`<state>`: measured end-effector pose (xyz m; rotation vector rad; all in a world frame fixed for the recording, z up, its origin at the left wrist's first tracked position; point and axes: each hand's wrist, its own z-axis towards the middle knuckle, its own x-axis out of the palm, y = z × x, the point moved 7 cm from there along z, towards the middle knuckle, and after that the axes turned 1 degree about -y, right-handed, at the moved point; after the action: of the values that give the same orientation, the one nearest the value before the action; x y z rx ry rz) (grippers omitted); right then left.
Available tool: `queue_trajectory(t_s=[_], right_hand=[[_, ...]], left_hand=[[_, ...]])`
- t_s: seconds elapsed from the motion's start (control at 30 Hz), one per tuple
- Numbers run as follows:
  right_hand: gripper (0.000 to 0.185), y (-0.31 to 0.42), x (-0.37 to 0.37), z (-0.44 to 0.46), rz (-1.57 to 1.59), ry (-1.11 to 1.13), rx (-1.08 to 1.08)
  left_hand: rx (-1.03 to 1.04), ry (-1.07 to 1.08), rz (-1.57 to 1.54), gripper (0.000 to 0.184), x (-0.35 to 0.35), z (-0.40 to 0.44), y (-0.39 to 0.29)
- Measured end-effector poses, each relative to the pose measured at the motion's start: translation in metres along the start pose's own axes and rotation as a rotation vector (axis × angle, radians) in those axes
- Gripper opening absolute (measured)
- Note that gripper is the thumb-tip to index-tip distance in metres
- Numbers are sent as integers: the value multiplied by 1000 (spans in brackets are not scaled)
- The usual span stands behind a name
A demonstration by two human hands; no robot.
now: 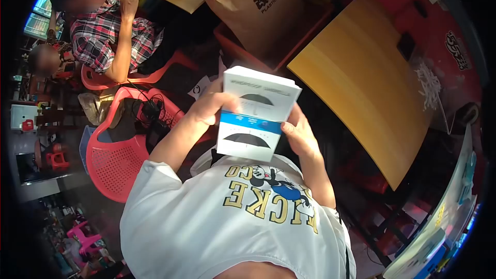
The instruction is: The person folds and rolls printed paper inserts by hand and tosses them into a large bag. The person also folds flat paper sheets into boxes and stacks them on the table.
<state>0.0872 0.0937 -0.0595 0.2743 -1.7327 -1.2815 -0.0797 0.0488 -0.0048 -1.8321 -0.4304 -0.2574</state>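
Observation:
A thick white stack of printed sheets is held up in front of my chest. Its face carries two dark umbrella pictures, and a blue band crosses its middle. My left hand grips the left edge with the thumb lying on the face. On the opposite edge my right hand is closed, its thumb pressing near the end of the blue band. Fingers behind the stack are hidden.
A wooden-topped table stands to the right, with white paper strips at its far side. Ahead, a brown paper sack sits in a red bin. Pink chairs are at left; another person sits there holding something.

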Motion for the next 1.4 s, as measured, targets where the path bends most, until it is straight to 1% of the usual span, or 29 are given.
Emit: queue_trajectory(t_s=[0.07, 0.1, 0.17, 0.2, 0.23, 0.3, 0.33, 0.4, 0.43, 0.53, 0.6, 0.67, 0.7, 0.73, 0.8, 0.83, 0.87, 0.9, 0.93, 0.97, 1.0, 1.03, 1.1, 1.13, 1.2, 1.37, 1.4], right_hand=[[90, -12, 1, -15, 367, -46, 125], [77, -2, 0, -18, 322, -78, 28], [71, 3, -2, -32, 314, -146, -14], [68, 8, -1, -36, 344, -210, -20], [68, 10, -3, -38, 342, -211, -32], [68, 8, -15, -43, 315, -257, -84], [67, 7, -22, -45, 304, -279, -104], [66, 12, -27, -47, 321, -280, -158], [63, 10, -31, -48, 326, -279, -169], [68, 11, -35, -47, 350, -254, -130], [61, 17, -38, -43, 275, -253, -194], [66, 31, -36, -38, 263, -225, -131], [69, 38, -34, -36, 252, -217, -85], [71, 39, -40, -34, 155, -248, -62], [75, 83, -40, -47, -838, -661, -221], [76, 112, -19, -57, -1346, -853, -575], [69, 121, -10, -62, -1347, -851, -667], [54, 122, -2, -63, -1287, -735, -803], [41, 118, 5, -55, -1236, -618, -827], [38, 110, 12, -44, -1225, -534, -792], [39, 101, 18, -32, -1272, -472, -784], [27, 99, 25, -23, -1315, -465, -792], [24, 81, 19, -15, -1195, -468, -865], [24, 73, 21, -13, -1225, -468, -891], [24, 67, 28, -8, -1262, -479, -888], [21, 62, 33, -3, -1236, -489, -886], [22, 60, 33, -1, -1215, -489, -849]], left_hand=[[-103, 33, 16, 53, 17, 12, 6], [-167, 54, -30, 50, 28, 16, 9], [-157, 54, 53, 49, 43, 21, 15], [-109, 98, 152, 51, 50, 21, 10], [-105, 107, 159, 51, 55, 20, 7], [-72, 60, 129, 56, 60, 11, 2], [-97, 156, 179, 65, 69, 5, 1], [-73, 82, 361, 68, 66, -2, 16], [-112, 155, 372, 71, 71, -6, 19], [-156, 176, 383, 70, 67, -3, 35], [-93, 160, 298, 66, 72, 0, 32], [-18, 130, 271, 61, 73, 4, 29], [-16, 112, 239, 60, 72, 6, 29], [-15, 91, 208, 58, 70, 7, 28], [21, 27, 240, 52, 69, 8, 12], [50, -10, 276, 51, 67, 8, 5], [88, -39, 324, 49, 60, 11, 1], [155, -91, 474, 48, 52, 13, -4], [218, -141, 625, 48, 45, 13, -9], [232, -173, 724, 50, 44, 12, -14], [231, -173, 724, 50, 44, 9, -17], [206, -184, 772, 51, 43, 7, -18], [181, -211, 818, 52, 38, 5, -19], [185, -222, 814, 53, 35, 4, -19], [185, -237, 811, 54, 29, 2, -18], [164, -291, 831, 53, 14, 2, -11], [164, -296, 829, 53, 13, 2, -11]])
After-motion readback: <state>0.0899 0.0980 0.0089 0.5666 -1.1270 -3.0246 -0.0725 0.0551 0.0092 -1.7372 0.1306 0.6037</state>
